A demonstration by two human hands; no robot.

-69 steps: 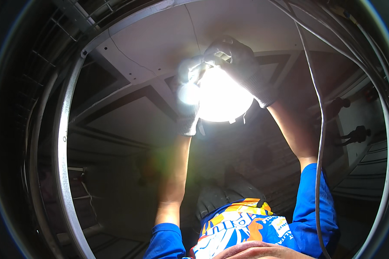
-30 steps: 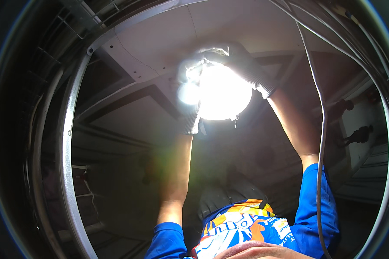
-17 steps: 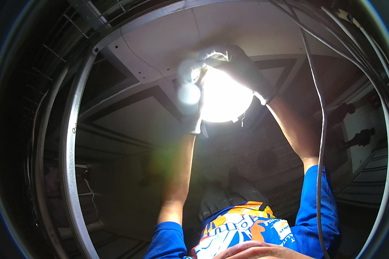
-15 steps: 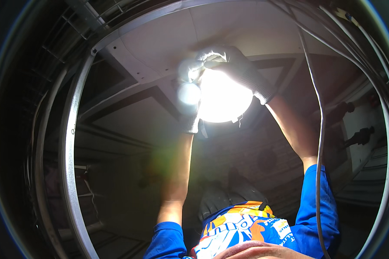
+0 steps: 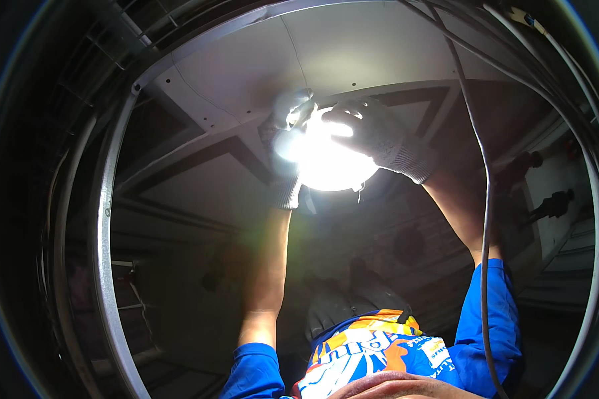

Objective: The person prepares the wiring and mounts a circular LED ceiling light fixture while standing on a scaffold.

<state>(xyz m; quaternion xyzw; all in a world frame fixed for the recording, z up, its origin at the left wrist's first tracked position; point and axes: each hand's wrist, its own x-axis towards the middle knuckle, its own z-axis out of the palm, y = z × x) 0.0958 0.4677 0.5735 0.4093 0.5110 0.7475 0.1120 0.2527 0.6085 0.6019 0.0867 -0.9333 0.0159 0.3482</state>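
In the upper middle of the frame, a bright round lamp shines between the two gloved hands. The left hand is at the left edge of the lamp, with its fingers bent inward near the top; because of the glare, I cannot tell if they pinch something. The right hand reaches over the upper right part of the lamp, its fingers curved and slightly apart; whether it grips the lamp is also not clear. Above them is a pale panel with a thin wire. A metal bar curves along the left side, and a grey cable hangs at the right.
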